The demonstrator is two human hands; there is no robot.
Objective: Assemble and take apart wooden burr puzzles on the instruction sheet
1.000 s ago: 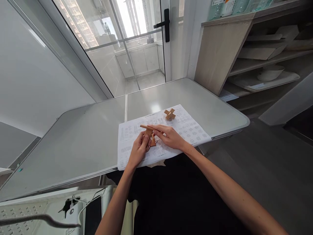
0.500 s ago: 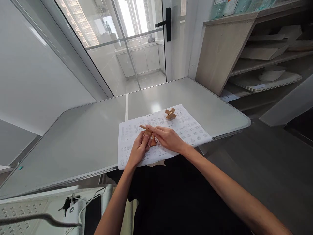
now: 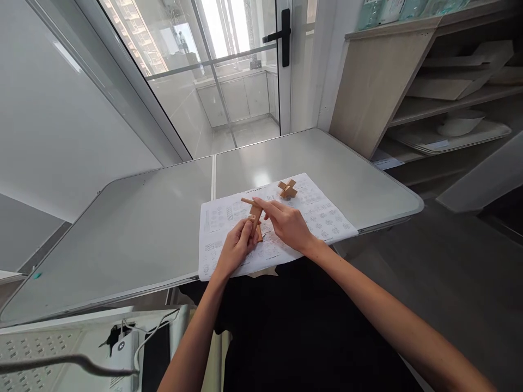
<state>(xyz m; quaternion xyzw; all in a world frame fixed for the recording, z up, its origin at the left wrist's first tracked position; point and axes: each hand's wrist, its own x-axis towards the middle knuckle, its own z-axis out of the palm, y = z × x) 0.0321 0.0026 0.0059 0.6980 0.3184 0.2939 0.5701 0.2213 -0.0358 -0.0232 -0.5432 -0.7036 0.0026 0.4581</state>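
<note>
My left hand [image 3: 237, 243] is closed around several joined wooden puzzle pieces [image 3: 254, 213], held above a printed sheet. My right hand [image 3: 288, 223] pinches a thin wooden stick [image 3: 247, 201] at the top of these pieces, its fingertips covering the stick's right end. Whether the stick touches the pieces below I cannot tell. Another wooden piece [image 3: 260, 233] shows beside my left fingers, partly hidden by them. Farther back on the printed sheet [image 3: 216, 220] sits a cross-shaped wooden puzzle [image 3: 287, 189], apart from both hands.
The sheet lies on a grey table [image 3: 163, 218] and overhangs its front edge. Behind stands a glass door with a black handle [image 3: 285, 38]. A wooden shelf [image 3: 379, 87] with trays and bottles is at the right. A white power bank-like box [image 3: 123, 348] with cables lies lower left.
My right hand has risen with the stick, which now sits higher and tilts down to the right. My left hand has tipped the joined pieces more upright. The view has shifted slightly.
</note>
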